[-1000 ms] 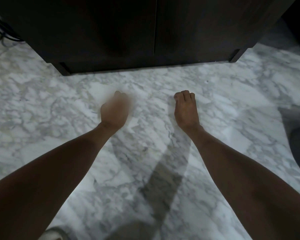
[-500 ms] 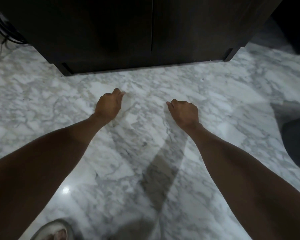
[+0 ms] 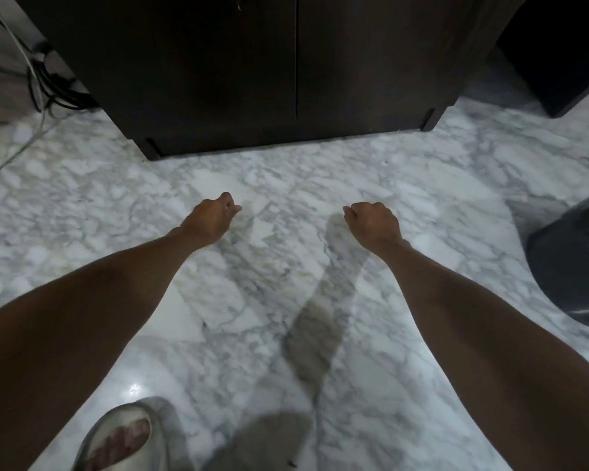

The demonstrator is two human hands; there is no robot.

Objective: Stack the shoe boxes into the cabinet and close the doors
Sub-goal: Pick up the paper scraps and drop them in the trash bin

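The marble floor [image 3: 286, 185], white with grey veins, fills most of the view and carries a bright glint of light near the bottom left. At the top stands the dark cabinet [image 3: 252, 73], its 2 doors [image 3: 364, 62] meeting flush along a thin vertical seam, so both are closed; no shoe boxes show anywhere outside it, and whether they sit inside cannot be told. A second dark piece of furniture [image 3: 565, 52] stands to the right of the cabinet, apart from it across a strip of floor. At the right edge a dark bag-like bundle [image 3: 572, 263] lies on the floor, too dim to name for sure. A tangle of black and white cables [image 3: 45, 83] runs down beside the cabinet's left side. Both bare forearms reach forward from the bottom corners and converge toward the cabinet's base, casting 2 grey shadows that cross on the marble between them. The left hand [image 3: 211, 215] hangs over the floor short of the cabinet, back upward, its fingers [image 3: 230, 202] loosely curled under with the thumb tip pointing right, holding nothing. The right hand [image 3: 374, 220] hangs level with it, well apart, back upward too, fingers [image 3: 354, 210] curled inward in a relaxed way with the thumb pointing left, also holding nothing. At the bottom left a foot in a pale slipper [image 3: 123, 436] rests on the floor.
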